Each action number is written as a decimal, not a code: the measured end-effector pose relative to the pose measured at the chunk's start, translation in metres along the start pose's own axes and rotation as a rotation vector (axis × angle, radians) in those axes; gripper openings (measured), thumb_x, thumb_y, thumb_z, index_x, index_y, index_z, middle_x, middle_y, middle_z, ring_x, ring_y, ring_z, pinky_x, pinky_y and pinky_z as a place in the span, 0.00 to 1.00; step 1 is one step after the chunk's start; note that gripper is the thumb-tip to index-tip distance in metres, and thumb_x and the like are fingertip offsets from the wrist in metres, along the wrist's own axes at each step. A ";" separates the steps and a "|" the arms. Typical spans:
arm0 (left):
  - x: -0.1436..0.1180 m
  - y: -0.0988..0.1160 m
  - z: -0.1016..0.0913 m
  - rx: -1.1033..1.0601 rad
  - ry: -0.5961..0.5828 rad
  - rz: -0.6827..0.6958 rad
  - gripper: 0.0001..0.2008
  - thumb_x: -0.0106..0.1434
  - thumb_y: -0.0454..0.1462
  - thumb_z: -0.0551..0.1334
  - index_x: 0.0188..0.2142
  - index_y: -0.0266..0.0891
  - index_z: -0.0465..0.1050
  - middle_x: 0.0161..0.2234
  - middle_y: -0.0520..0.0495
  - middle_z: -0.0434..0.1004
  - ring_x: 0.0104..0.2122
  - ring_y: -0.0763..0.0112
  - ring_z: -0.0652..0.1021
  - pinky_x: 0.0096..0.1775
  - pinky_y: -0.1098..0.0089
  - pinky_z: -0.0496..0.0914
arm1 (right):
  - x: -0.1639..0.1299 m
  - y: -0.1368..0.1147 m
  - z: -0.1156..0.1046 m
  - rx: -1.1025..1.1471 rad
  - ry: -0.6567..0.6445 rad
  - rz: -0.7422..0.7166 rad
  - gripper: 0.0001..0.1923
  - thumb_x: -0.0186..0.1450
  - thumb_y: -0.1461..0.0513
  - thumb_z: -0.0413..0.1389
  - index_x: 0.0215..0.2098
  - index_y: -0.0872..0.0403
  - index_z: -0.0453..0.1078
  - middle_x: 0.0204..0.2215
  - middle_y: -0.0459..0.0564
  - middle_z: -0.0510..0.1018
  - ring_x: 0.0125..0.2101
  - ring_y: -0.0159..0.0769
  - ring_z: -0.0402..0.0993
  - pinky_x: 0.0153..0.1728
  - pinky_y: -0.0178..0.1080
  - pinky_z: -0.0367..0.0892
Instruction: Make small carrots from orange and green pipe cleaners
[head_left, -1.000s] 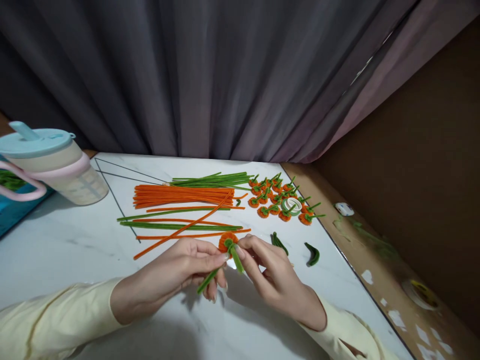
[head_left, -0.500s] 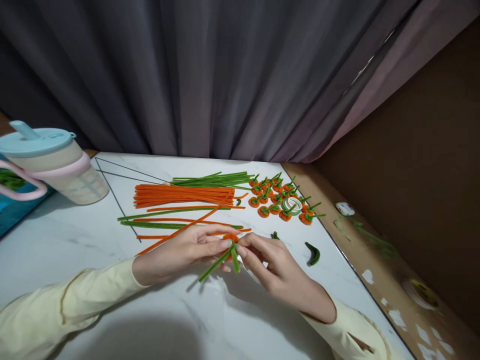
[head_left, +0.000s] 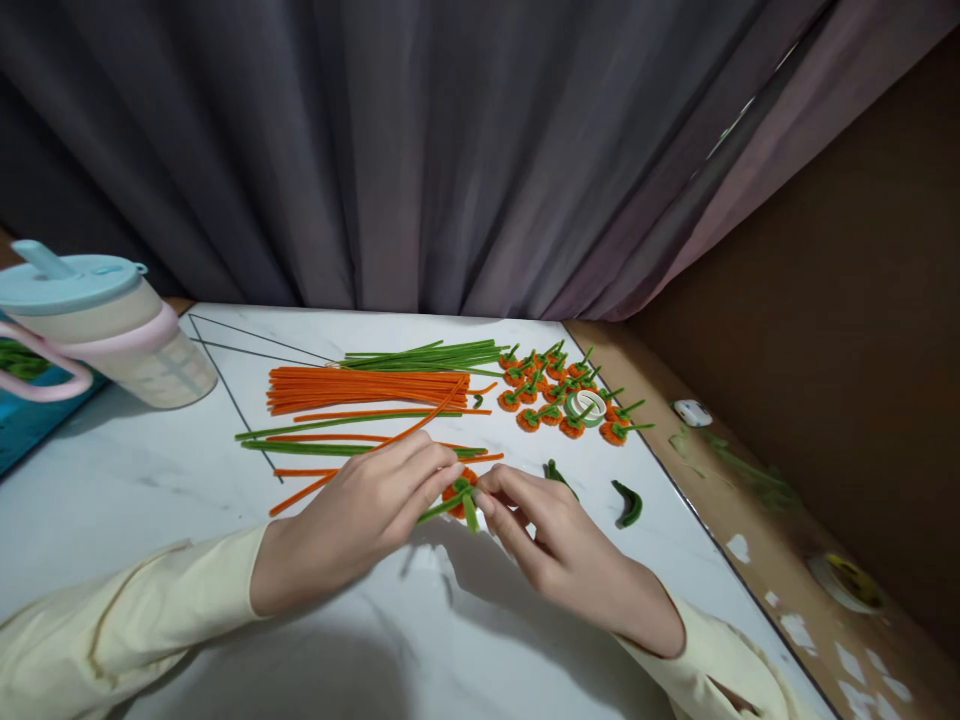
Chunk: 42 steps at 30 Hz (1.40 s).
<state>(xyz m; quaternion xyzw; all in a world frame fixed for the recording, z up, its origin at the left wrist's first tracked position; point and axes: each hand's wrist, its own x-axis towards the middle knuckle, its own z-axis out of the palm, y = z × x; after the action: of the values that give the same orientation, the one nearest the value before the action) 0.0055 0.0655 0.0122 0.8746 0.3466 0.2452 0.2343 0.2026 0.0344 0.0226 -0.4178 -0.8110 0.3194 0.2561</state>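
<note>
Between my hands is a small orange pipe-cleaner pumpkin (head_left: 455, 505) with green pipe-cleaner strips on its top, some pointing toward me. My left hand (head_left: 367, 515) is closed at its left side, back of the hand up, with the fingertips partly hidden. My right hand (head_left: 562, 545) pinches at the green strips on the pumpkin's right side with thumb and forefinger. Just beyond my hands, several loose orange and green pipe cleaners (head_left: 367, 450) lie side by side. A dark green curled piece (head_left: 628, 504) rests to the right, and another shows behind my right hand.
Behind lie an orange pipe-cleaner bundle (head_left: 367, 389) and a green one (head_left: 427, 357). Several finished pumpkins (head_left: 528, 420) stand at the back right, with a tape roll (head_left: 587, 406) among them. A lidded cup (head_left: 142, 345) is at the left. Paper scraps (head_left: 796, 632) lie beyond the right edge.
My left hand has turned over, back of the hand upward, and moved round the pumpkin's left side. The pumpkin's green top now shows more. My right hand keeps its pinch.
</note>
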 end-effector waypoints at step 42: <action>0.009 0.014 0.005 -0.957 -0.198 -0.419 0.15 0.66 0.43 0.53 0.49 0.39 0.62 0.33 0.48 0.74 0.36 0.68 0.76 0.40 0.69 0.68 | -0.005 0.004 -0.001 -0.114 0.136 -0.133 0.06 0.69 0.67 0.43 0.34 0.54 0.58 0.26 0.47 0.66 0.26 0.31 0.63 0.27 0.33 0.59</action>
<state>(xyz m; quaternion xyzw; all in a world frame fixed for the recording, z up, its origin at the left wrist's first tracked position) 0.0210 0.0614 0.0193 0.6011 0.3394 0.2402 0.6825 0.2076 0.0322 0.0193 -0.3976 -0.8346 0.2261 0.3070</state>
